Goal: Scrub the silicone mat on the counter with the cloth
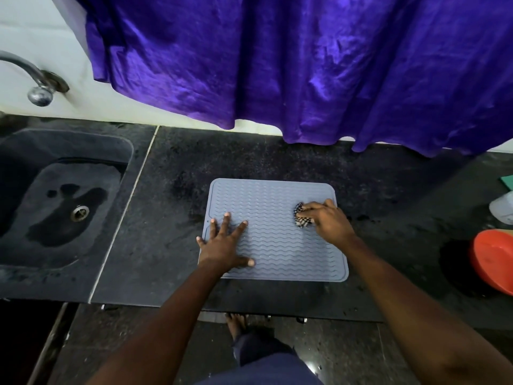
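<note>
A grey-blue silicone mat [280,207] with wavy ridges lies flat on the dark stone counter [249,157]. My left hand [224,243] rests flat on the mat's near left part, fingers spread. My right hand [326,220] presses a bunched checked cloth [301,218] onto the mat's right side, near the right edge. Most of the cloth is hidden under the fingers.
A dark sink [63,201] with a drain is set into the counter at left, under a metal tap [36,81]. A purple curtain [305,65] hangs over the counter's back edge. At right stand a red bowl [494,259] and a white container [502,209].
</note>
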